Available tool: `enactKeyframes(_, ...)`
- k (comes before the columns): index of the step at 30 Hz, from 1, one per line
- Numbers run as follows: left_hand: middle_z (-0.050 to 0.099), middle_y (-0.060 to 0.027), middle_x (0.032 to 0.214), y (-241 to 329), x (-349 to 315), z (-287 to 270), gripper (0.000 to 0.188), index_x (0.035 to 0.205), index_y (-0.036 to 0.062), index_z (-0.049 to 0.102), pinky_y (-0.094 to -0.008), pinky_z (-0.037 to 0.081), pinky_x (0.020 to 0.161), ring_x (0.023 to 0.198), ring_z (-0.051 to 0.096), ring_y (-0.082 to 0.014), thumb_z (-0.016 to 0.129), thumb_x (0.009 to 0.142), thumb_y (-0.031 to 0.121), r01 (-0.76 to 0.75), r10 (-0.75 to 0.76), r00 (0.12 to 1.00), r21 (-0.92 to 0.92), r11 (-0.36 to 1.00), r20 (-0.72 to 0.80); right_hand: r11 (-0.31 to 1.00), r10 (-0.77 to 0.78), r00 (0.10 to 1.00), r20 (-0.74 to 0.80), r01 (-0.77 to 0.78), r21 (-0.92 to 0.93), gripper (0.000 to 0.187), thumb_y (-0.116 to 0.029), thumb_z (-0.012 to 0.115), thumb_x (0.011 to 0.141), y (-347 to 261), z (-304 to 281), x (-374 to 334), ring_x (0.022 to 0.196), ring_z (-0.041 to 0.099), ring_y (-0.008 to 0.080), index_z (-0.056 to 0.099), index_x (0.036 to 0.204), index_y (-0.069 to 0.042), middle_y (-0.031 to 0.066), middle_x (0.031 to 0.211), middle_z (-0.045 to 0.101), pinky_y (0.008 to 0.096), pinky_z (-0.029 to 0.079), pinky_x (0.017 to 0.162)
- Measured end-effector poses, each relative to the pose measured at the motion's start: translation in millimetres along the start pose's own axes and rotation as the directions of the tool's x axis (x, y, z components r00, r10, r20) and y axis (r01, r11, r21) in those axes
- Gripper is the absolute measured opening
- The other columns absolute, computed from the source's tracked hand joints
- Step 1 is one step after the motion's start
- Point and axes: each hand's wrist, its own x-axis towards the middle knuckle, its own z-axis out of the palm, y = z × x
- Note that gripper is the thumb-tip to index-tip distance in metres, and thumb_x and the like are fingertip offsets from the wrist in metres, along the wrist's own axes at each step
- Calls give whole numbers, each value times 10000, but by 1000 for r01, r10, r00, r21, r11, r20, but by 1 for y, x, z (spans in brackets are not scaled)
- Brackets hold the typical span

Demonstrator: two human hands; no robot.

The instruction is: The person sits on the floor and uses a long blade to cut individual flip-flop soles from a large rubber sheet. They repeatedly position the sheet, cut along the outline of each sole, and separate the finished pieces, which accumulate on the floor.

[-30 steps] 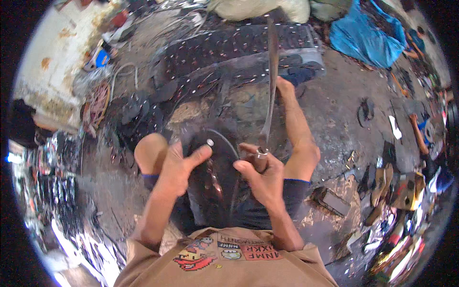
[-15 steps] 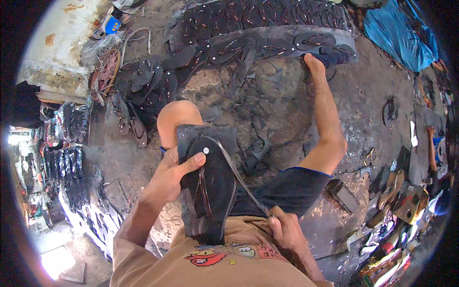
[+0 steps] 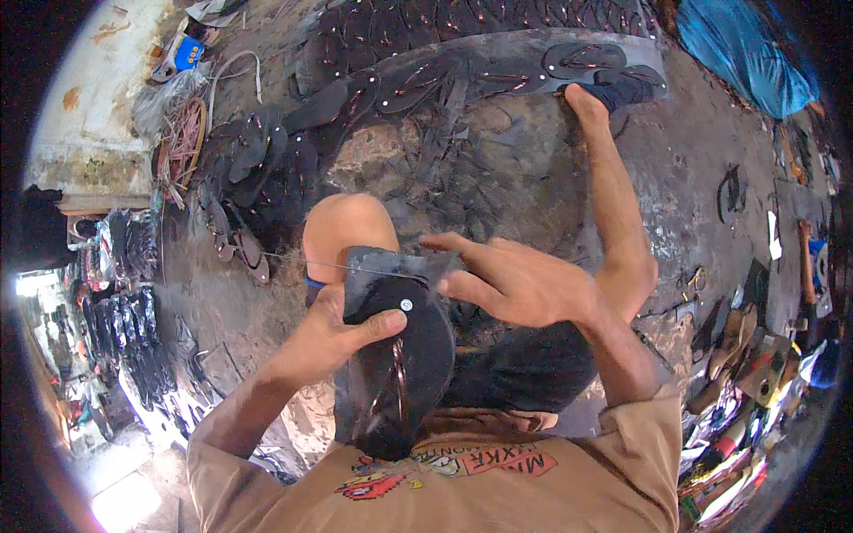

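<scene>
My left hand (image 3: 324, 342) grips a black flip-flop (image 3: 429, 342) together with the dark rubber sheet (image 3: 366, 391) beneath it, thumb pressing on the sole beside a small round white sticker. The sheet sticks out past the sole at the toe end and the left side. Brownish straps run down the flip-flop's middle. At its toe end, my right hand (image 3: 533, 280) is closed, thumb and forefinger on either side of a long thin blade (image 3: 342, 267). Seen nearly edge-on, the blade crosses the sheet's top part and points left. Its handle is mostly hidden by the fingers.
Rows of flip-flops (image 3: 418, 84) lie along the far floor, with dark rubber scraps (image 3: 444, 191) nearer. My bare knee (image 3: 351, 226) supports the work. A blue plastic sheet (image 3: 746, 58) is far right; a cluttered heap (image 3: 755, 382) lies right. Wrapped dark goods (image 3: 129, 306) stand left.
My right hand has moved up and left from my lap to the flip-flop's toe. The blade has swung from the sole's right side to across the toe. The flip-flop has shifted slightly right and down.
</scene>
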Motion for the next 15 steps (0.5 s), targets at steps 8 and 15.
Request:
enactKeyframes(8, 606, -165, 1453, -18, 23, 41, 524, 1502, 57, 515, -503, 514, 1074, 1327, 599, -292, 579, 1073, 350, -261, 744, 641, 859, 441, -187, 855, 64, 819, -570, 250, 455, 621, -362, 439, 1140, -16, 29, -36, 581, 471, 87, 273, 1666, -77, -15, 748, 520, 262, 396, 528)
enactKeyframes(15, 727, -20, 1234, 16, 70, 68, 285, 1234, 169, 705, -454, 595, 897, 1116, 693, -211, 737, 994, 318, -484, 208, 875, -806, 340, -437, 691, 160, 697, -699, 427, 584, 604, -360, 407, 1151, -25, 67, -32, 535, 436, 65, 285, 1649, -41, -43, 670, 448, 226, 356, 464)
